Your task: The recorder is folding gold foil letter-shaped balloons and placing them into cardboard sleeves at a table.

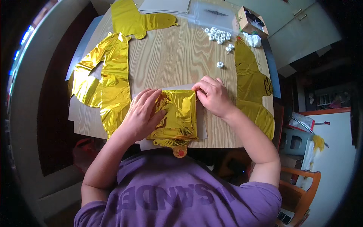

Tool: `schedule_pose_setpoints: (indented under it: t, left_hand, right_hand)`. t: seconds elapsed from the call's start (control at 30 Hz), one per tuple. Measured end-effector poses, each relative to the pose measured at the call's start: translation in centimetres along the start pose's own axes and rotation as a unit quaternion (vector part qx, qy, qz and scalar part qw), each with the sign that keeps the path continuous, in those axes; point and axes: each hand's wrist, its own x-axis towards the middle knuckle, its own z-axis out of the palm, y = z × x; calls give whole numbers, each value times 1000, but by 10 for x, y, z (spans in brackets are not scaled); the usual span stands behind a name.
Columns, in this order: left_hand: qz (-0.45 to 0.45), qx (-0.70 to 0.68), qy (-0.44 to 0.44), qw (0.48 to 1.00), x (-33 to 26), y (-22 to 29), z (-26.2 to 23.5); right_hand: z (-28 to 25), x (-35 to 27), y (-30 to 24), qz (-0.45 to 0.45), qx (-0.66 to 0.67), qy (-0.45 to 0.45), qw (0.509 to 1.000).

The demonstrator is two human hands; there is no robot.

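A gold foil balloon [177,113], folded into a rough square, lies in front of me on a white sheet [203,128]. Over its left side rests my left hand [141,113], thumb on the foil and apart from the fingers. My right hand [214,94] is closed, its thumb and forefinger pinching the balloon's upper right corner. At the near edge, a tab with a red mark [180,152] sticks out past the table edge, beside a narrow gold foil strip [166,143].
Unfolded gold foil balloons lie at the left [115,79], far left [128,19] and right [251,83]. Several small white rolls [217,34] sit far right, with a single roll [220,65] nearer. Behind them are clear plastic bags [211,15] and a wooden box [252,22].
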Motion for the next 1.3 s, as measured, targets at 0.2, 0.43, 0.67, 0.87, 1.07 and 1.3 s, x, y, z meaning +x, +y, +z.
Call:
schedule_pose_setpoints:
  t: [0.2,0.43,0.67,0.87,1.07,1.3]
  left_hand:
    - [6,3,2,1000,1,-2,0]
    - [15,27,7,999,-1,-2,2]
    - [27,41,6,999,-2,-5,2]
    - [20,43,2,999,-4,-7,2]
    - [-5,42,-28,999,-4,-4,0]
    - [-10,113,18,993,6,34,14]
  right_hand:
    - [2,-1,0,-30,-14,26,999]
    - [5,-2,4,-40,-11,44,998]
    - [1,-1,7,-21,-5,5,1000]
    - [-15,6,6,-59,16,-22,998]
    - [-7,8,13,-89,-3,-45,995]
    - [-5,5,10,-51,12,-34,998]
